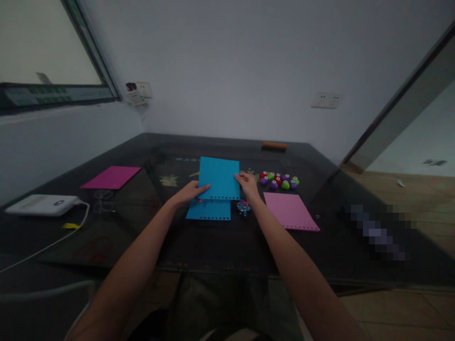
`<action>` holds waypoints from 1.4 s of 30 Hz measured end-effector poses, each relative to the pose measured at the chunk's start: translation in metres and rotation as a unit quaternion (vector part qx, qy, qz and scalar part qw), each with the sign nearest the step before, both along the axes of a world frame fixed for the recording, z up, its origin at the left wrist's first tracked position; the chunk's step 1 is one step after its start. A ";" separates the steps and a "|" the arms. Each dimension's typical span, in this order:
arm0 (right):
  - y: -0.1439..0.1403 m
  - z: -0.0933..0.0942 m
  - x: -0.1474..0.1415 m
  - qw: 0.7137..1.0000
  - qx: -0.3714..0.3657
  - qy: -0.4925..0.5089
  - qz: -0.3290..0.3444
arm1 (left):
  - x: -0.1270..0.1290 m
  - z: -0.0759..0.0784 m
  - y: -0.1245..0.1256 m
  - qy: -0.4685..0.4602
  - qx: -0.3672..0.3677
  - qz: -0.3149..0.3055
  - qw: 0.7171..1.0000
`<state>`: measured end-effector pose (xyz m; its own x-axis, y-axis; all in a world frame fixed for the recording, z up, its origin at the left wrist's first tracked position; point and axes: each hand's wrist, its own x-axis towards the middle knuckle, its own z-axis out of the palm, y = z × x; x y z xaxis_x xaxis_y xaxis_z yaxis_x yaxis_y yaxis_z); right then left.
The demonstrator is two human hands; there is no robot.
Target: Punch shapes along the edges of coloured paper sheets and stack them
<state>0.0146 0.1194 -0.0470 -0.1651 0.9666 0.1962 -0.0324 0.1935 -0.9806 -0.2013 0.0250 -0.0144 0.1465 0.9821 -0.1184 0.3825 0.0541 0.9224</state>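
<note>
You've got the blue sheet (219, 178) pinched at both side edges, left hand (192, 192) and right hand (247, 183), punched edge toward you, hovering over a second blue sheet (208, 210) on the table (220, 246)

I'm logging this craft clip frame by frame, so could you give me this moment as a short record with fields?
left hand: left hand grips the left edge of the upper blue sheet
right hand: right hand grips that sheet's right edge
sheet edge: row of punched holes along the near edge
underneath: second blue sheet, also punched
right of hands: pink punched sheet; cluster of small coloured punches
between sheets: small dotted object, kind unclear
far left: magenta sheet; white device with cable
surface: dark glass table
</note>
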 end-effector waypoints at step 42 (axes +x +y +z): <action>-0.009 0.009 -0.002 0.995 0.091 0.035 -0.002 | -0.005 -0.005 0.011 0.054 0.077 0.011 0.995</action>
